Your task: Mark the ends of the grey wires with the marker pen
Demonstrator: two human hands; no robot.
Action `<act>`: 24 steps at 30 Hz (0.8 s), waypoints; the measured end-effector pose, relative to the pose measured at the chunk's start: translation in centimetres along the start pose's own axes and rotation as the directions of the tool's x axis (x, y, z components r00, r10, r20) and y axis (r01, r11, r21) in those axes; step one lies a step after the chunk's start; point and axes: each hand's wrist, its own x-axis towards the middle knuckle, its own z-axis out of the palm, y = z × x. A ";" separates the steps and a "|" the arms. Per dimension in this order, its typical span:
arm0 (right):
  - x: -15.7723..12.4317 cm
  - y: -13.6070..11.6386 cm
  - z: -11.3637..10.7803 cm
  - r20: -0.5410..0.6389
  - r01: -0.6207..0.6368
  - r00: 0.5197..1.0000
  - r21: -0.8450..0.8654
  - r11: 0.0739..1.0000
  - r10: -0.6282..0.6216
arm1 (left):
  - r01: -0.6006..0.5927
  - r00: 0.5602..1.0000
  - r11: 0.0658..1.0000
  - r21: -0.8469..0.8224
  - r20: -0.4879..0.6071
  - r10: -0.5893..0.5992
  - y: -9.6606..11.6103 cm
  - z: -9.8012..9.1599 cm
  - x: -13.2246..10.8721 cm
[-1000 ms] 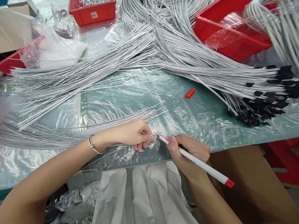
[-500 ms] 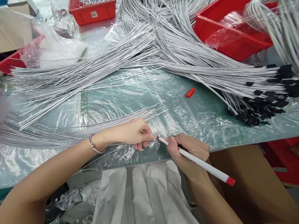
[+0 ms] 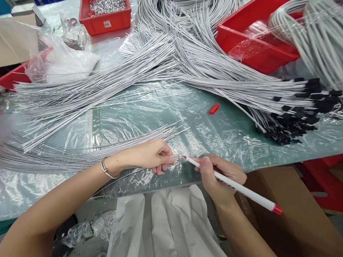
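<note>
My left hand (image 3: 158, 155) pinches thin grey wires (image 3: 176, 157) near their tips, which stick out a little past the fingertips. In my right hand (image 3: 220, 173) is a white marker pen (image 3: 245, 191) with a red end, held like a writing tool. Its red tip points at the wire ends, with a small gap between. Beneath and behind my left hand lies a loose bundle of grey wires (image 3: 84, 155). The pen's red cap (image 3: 214, 108) lies on the plastic-covered table (image 3: 217, 136).
Large heaps of grey cable (image 3: 101, 78) spread across the back, some with black ends (image 3: 296, 115) at the right. A red bin of small metal parts (image 3: 105, 17), another red bin (image 3: 259, 45) and clear plastic bags (image 3: 69, 63) stand behind. A cardboard box (image 3: 294, 206) is below the table edge.
My right hand has drawn the pen back to the right, so its tip has come away from the wire ends. My left hand keeps its pinch. The view has shifted slightly.
</note>
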 end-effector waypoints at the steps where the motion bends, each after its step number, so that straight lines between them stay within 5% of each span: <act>1: -0.1 0.0 0.0 -0.015 -0.012 1.000 0.012 1.000 0.012 | -0.003 1.000 1.000 -0.001 0.001 0.003 0.0 0.0 0.0; 17: 0.0 0.4 0.3 -0.153 -0.052 0.985 0.200 0.978 0.084 | -0.010 0.998 1.000 -0.010 -0.070 0.009 0.0 0.4 -0.4; 21: 0.4 0.3 0.3 -0.211 -0.118 0.955 0.380 0.917 0.210 | -0.040 0.976 0.990 0.132 -0.208 0.067 2.2 1.5 -2.4; 24: 0.4 -0.4 0.1 -0.131 -0.187 0.950 0.487 0.853 0.283 | -0.086 0.917 0.921 0.379 -0.331 0.222 5.1 2.6 -4.6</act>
